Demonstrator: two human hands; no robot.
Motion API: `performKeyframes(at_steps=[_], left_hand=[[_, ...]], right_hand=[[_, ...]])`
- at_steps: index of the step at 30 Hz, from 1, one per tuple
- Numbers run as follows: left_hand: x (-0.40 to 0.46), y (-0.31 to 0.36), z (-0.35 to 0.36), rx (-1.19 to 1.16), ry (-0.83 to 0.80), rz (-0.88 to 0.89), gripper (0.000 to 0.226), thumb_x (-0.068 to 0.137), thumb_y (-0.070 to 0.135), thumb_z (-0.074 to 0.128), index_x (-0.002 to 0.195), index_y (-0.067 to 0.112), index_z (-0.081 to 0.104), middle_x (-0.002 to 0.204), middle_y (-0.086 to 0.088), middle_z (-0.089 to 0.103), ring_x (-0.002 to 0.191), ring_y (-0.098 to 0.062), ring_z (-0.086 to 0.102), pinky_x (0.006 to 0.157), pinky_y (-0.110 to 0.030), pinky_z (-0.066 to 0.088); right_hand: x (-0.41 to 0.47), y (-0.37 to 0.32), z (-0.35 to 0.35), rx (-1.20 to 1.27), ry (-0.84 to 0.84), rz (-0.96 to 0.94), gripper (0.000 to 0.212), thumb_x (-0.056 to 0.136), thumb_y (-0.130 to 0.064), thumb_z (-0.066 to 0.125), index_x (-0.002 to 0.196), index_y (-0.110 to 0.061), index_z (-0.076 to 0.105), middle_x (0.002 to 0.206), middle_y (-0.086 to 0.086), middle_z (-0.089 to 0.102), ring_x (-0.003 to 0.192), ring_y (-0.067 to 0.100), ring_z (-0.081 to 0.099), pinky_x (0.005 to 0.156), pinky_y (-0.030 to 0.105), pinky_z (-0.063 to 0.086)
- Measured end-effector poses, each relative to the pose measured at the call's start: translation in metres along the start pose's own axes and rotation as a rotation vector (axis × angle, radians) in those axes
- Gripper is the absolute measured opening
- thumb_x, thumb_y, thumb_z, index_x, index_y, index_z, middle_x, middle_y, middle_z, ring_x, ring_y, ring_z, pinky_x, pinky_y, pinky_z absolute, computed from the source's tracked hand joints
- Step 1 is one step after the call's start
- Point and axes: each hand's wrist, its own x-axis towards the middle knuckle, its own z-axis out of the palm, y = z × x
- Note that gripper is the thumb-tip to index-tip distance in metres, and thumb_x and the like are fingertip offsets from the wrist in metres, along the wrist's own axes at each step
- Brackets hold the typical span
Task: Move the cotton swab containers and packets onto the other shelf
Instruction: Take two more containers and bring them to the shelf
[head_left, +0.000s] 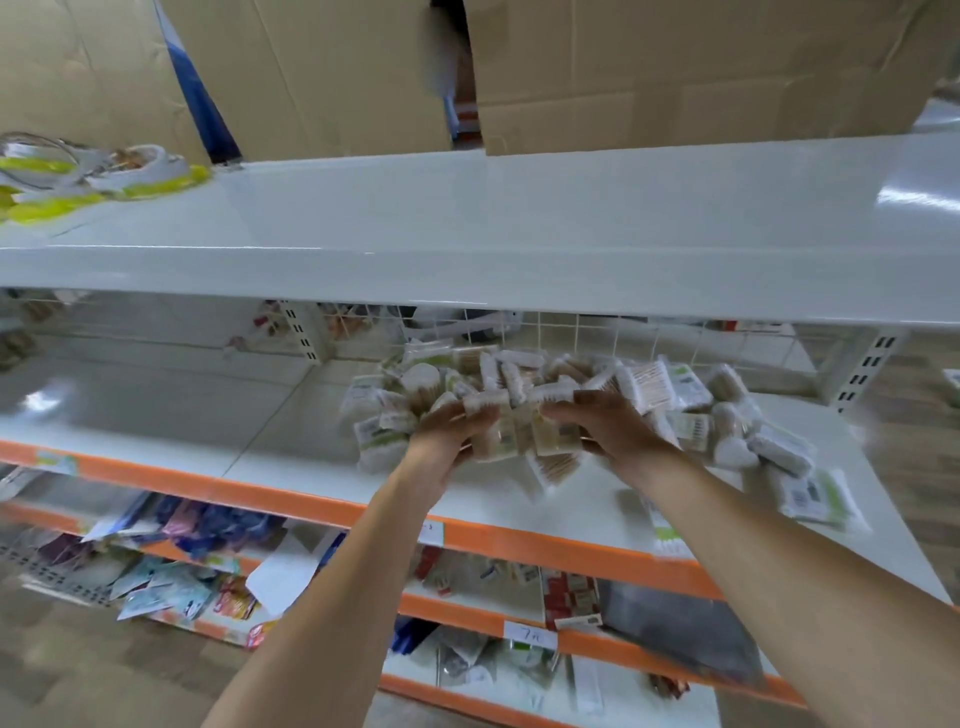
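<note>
A heap of cotton swab packets and small containers (649, 387) lies on the middle shelf (291, 441), towards its right side under the top shelf (467, 234). Between them, my left hand (447, 431) and my right hand (608, 426) press a bunch of swab packets (524, 434) just above the shelf at the front of the heap. A few packets hang down below the bunch. More packets (815, 493) lie loose at the far right of the shelf.
The top shelf is a wide white board with yellow-and-white items (88, 176) at its left end and cardboard boxes (675, 73) behind. A wire grid (571, 332) backs the middle shelf. Lower orange-edged shelves (208, 571) hold mixed packets and boxes.
</note>
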Motion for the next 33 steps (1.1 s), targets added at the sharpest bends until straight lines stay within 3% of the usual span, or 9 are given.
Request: performKeyframes(at_steps=[6, 10, 16, 18, 21, 25, 28, 31, 33], left_hand=[[-0.011, 0.007, -0.036, 0.032, 0.130, 0.019, 0.032, 0.075, 0.020, 0.084, 0.105, 0.018, 0.073, 0.106, -0.005, 0.076, 0.105, -0.026, 0.069, 0.095, -0.040, 0.051], [-0.019, 0.012, -0.067, 0.014, 0.172, 0.056, 0.023, 0.072, 0.015, 0.086, 0.092, 0.010, 0.075, 0.096, -0.014, 0.073, 0.089, -0.029, 0.064, 0.078, -0.036, 0.050], [-0.034, 0.018, -0.122, 0.033, 0.275, 0.046, 0.042, 0.075, 0.027, 0.085, 0.113, 0.015, 0.071, 0.116, -0.014, 0.072, 0.104, -0.029, 0.068, 0.093, -0.040, 0.051], [-0.039, 0.020, -0.141, 0.032, 0.284, 0.048, 0.043, 0.076, 0.027, 0.085, 0.115, 0.016, 0.069, 0.118, -0.012, 0.071, 0.113, -0.031, 0.065, 0.103, -0.046, 0.048], [-0.046, 0.022, -0.170, 0.032, 0.301, 0.061, 0.036, 0.077, 0.026, 0.084, 0.109, 0.016, 0.071, 0.114, -0.010, 0.073, 0.112, -0.032, 0.066, 0.099, -0.044, 0.051], [-0.057, 0.023, -0.209, 0.048, 0.288, 0.070, 0.038, 0.075, 0.035, 0.085, 0.108, 0.024, 0.072, 0.105, 0.006, 0.076, 0.104, -0.019, 0.071, 0.094, -0.039, 0.053], [-0.063, 0.024, -0.235, 0.037, 0.293, 0.080, 0.039, 0.074, 0.033, 0.085, 0.109, 0.024, 0.072, 0.105, 0.004, 0.076, 0.101, -0.019, 0.073, 0.095, -0.042, 0.054], [-0.067, 0.023, -0.262, 0.015, 0.301, 0.090, 0.042, 0.077, 0.028, 0.085, 0.115, 0.016, 0.070, 0.110, -0.003, 0.076, 0.100, -0.023, 0.073, 0.089, -0.040, 0.058], [-0.072, 0.024, -0.280, 0.000, 0.317, 0.099, 0.038, 0.079, 0.024, 0.083, 0.113, 0.014, 0.070, 0.109, -0.007, 0.076, 0.097, -0.026, 0.074, 0.081, -0.036, 0.061]], right_hand=[[0.014, -0.001, 0.035, -0.080, -0.061, -0.020, 0.024, 0.078, -0.032, 0.082, 0.093, -0.014, 0.078, 0.095, 0.008, 0.078, 0.097, 0.031, 0.073, 0.090, 0.041, 0.055], [0.024, -0.006, 0.068, -0.152, -0.111, -0.033, 0.027, 0.077, -0.037, 0.084, 0.088, -0.013, 0.075, 0.085, 0.001, 0.078, 0.079, 0.020, 0.074, 0.069, 0.031, 0.053], [0.044, -0.008, 0.128, -0.232, -0.125, -0.017, 0.026, 0.077, -0.037, 0.083, 0.066, -0.021, 0.067, 0.049, -0.013, 0.060, 0.055, 0.008, 0.056, 0.058, 0.026, 0.038], [0.047, -0.007, 0.149, -0.239, -0.144, -0.033, 0.022, 0.077, -0.039, 0.082, 0.061, -0.028, 0.073, 0.053, -0.014, 0.065, 0.060, 0.007, 0.060, 0.059, 0.025, 0.042], [0.050, -0.006, 0.179, -0.210, -0.197, -0.048, 0.010, 0.076, -0.034, 0.084, 0.080, -0.027, 0.078, 0.073, -0.007, 0.076, 0.074, 0.011, 0.071, 0.066, 0.026, 0.054], [0.052, -0.003, 0.221, -0.218, -0.254, -0.004, 0.042, 0.067, -0.044, 0.088, 0.102, -0.025, 0.077, 0.097, -0.006, 0.077, 0.093, 0.010, 0.071, 0.081, 0.029, 0.054], [0.055, -0.002, 0.252, -0.237, -0.285, 0.074, 0.046, 0.062, -0.058, 0.087, 0.099, -0.032, 0.075, 0.097, -0.014, 0.072, 0.092, 0.002, 0.062, 0.075, 0.021, 0.044], [0.061, -0.001, 0.282, -0.233, -0.306, 0.094, 0.056, 0.063, -0.057, 0.086, 0.108, -0.028, 0.074, 0.103, -0.009, 0.072, 0.098, 0.008, 0.065, 0.086, 0.025, 0.047], [0.064, -0.003, 0.303, -0.217, -0.325, 0.063, 0.037, 0.067, -0.048, 0.087, 0.096, -0.027, 0.077, 0.085, -0.015, 0.076, 0.080, -0.002, 0.069, 0.071, 0.019, 0.045]])
